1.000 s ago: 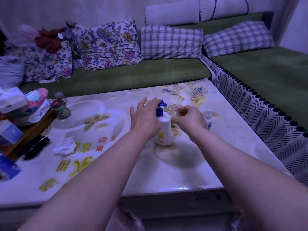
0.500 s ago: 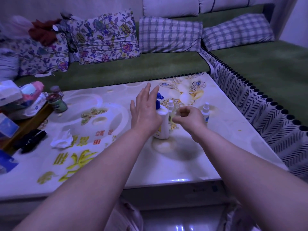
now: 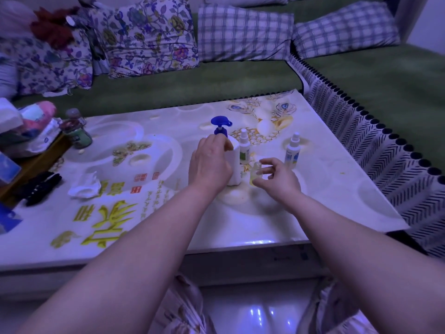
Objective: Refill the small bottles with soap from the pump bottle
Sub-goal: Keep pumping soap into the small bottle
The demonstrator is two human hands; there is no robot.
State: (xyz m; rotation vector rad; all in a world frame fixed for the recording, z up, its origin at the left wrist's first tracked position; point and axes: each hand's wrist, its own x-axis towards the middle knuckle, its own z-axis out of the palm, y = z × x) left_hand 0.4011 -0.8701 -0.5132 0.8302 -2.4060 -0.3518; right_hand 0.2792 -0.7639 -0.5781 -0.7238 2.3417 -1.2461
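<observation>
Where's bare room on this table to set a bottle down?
Bare: right of the rightmost bottle to the table edge; the near strip; between jar and pump bottle. Crowded: around the pump bottle and left of the tissue.

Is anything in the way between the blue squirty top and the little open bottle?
Maybe: a capped small spray bottle stands beside the white pump bottle, near its blue spout, behind the open small clear bottle.
</observation>
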